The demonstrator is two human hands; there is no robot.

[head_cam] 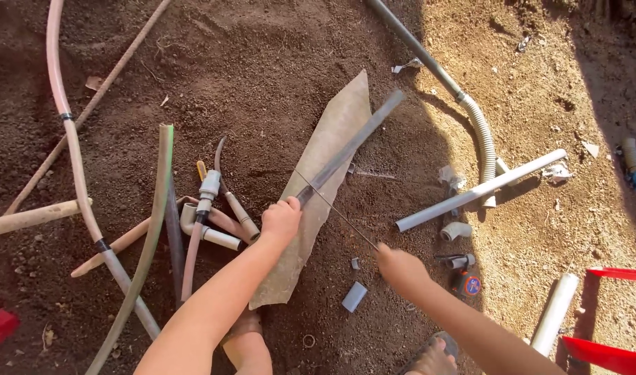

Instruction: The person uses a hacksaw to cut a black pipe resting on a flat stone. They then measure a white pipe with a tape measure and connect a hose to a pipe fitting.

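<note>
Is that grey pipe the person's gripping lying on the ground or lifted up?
Lifted, at least at the gripped end. The left hand grips the grey pipe near its lower end, above the flat sheet; its far end points away.

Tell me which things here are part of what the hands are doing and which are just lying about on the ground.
In use:
left hand gripping the grey pipe
right hand holding the thin blade across that pipe
flat sheet under the pipe

Lying about:
white pipe
corrugated hose
pink hose
small grey offcut
elbow fitting
</note>
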